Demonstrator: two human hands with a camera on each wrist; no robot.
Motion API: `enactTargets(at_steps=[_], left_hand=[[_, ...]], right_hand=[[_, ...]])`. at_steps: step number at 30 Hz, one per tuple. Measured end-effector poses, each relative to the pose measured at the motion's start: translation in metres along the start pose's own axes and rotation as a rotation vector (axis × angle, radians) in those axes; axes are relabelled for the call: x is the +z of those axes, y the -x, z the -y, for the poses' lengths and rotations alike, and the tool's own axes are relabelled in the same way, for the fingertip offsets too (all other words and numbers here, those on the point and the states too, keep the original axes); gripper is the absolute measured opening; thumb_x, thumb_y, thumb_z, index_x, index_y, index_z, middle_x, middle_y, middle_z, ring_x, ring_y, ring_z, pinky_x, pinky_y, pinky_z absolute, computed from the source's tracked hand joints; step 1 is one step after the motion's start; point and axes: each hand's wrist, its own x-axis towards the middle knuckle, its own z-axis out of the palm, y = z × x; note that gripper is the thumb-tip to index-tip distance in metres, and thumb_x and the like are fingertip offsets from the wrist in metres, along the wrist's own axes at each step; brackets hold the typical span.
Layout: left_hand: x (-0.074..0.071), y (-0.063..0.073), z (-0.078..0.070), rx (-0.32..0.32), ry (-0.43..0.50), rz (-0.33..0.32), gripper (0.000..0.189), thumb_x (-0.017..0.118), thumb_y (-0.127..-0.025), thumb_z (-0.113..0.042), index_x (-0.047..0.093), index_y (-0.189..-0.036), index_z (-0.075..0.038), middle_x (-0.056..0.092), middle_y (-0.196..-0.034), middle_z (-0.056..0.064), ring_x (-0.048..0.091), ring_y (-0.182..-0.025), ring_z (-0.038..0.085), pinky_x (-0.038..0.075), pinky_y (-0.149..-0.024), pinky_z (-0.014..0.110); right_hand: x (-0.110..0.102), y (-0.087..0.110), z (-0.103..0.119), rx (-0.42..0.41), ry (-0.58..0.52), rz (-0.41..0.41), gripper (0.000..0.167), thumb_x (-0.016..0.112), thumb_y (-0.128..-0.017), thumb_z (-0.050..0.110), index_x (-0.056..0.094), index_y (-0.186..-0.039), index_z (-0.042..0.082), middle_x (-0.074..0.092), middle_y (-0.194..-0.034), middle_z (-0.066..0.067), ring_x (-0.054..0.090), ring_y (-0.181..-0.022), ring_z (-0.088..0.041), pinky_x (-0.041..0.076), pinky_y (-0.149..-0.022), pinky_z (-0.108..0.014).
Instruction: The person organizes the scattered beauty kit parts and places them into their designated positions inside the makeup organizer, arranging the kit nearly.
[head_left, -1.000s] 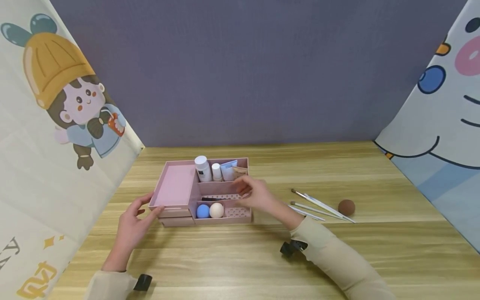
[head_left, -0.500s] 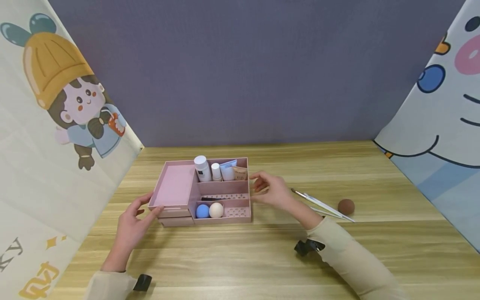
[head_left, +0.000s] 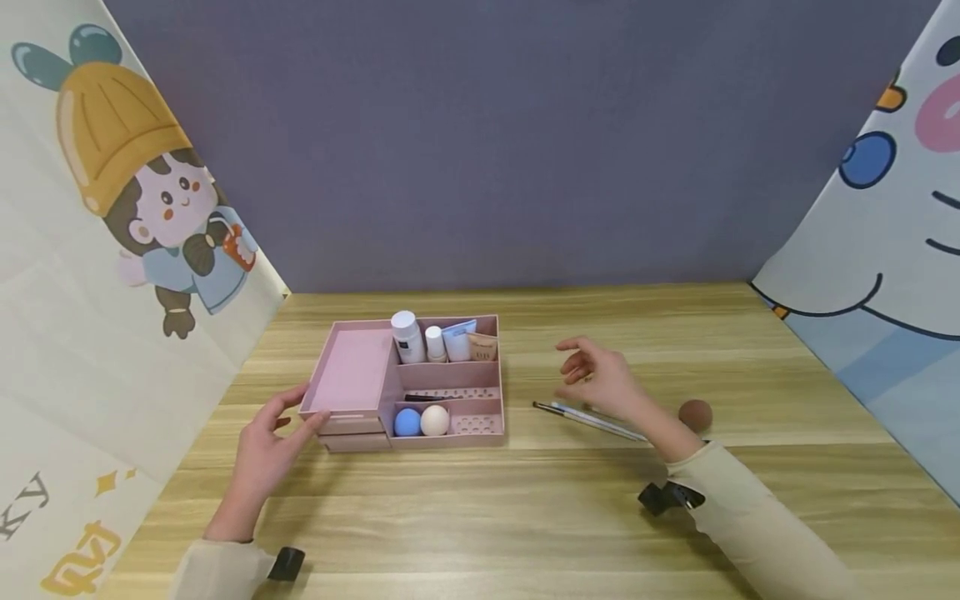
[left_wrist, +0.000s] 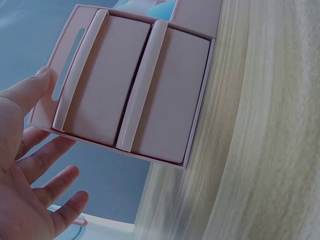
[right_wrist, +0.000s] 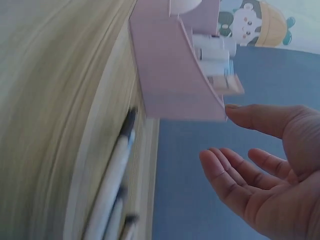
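A pink makeup organizer [head_left: 358, 367] stands on the wooden table. My left hand [head_left: 266, 450] grips its front left corner, thumb on the front upper edge and fingers along the side. Two drawer fronts [left_wrist: 102, 80] face the left wrist camera. White bottles [head_left: 408, 340], a light blue tube [head_left: 459, 342] and a tan tube [head_left: 483, 347] stand in the back compartment. My right hand [head_left: 603, 385], holding nothing, hovers right of the organizer with fingers apart and slightly bent. Makeup brushes [head_left: 588, 419] lie below it, partly hidden by the hand and wrist.
A thin black pencil [head_left: 422, 398] lies in the middle compartment. The front one holds a blue ball [head_left: 407, 422] and a cream ball [head_left: 434, 421]. A brown ball [head_left: 695, 415] sits on the table beyond my right wrist. A grey-blue wall [head_left: 517, 150] stands behind.
My right hand has moved right, from over the organizer to above the brushes, uncovering the tan tube and nearer brush tips. My left hand stays at the corner.
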Motion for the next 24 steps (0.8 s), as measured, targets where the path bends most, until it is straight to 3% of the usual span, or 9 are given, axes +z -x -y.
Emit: enactTargets(at_steps=[5,13,24], left_hand=[[0.001,0.000,0.001,0.013,-0.008,-0.013,0.052,0.071,-0.094,-0.025,0.055,-0.135,0.002,0.056,-0.136,0.024,0.050,-0.123,0.034,0.038,-0.095,0.041],[0.001,-0.001,0.000,0.048,-0.028,-0.029,0.049,0.072,-0.094,-0.022,0.057,-0.133,0.003,0.060,-0.131,0.025,0.053,-0.119,0.034,0.040,-0.093,0.039],[0.000,-0.001,-0.001,0.036,-0.027,-0.024,0.050,0.072,-0.094,-0.024,0.057,-0.134,0.003,0.059,-0.133,0.025,0.052,-0.121,0.035,0.039,-0.094,0.042]], right_hand=[[-0.024,0.007,-0.009,-0.010,0.101,-0.015,0.062,0.083,-0.076,-0.001,0.053,-0.130,-0.005,0.067,-0.095,-0.019,0.069,-0.079,-0.026,0.058,-0.072,-0.042],[-0.061,0.021,-0.023,0.093,0.198,-0.029,0.073,0.084,-0.077,0.006,0.046,-0.138,-0.003,0.067,-0.096,-0.018,0.069,-0.080,-0.025,0.058,-0.069,-0.038],[-0.099,0.036,-0.046,0.119,0.257,-0.037,0.069,0.082,-0.079,0.007,0.046,-0.137,-0.005,0.067,-0.091,-0.016,0.068,-0.078,-0.024,0.055,-0.063,-0.027]])
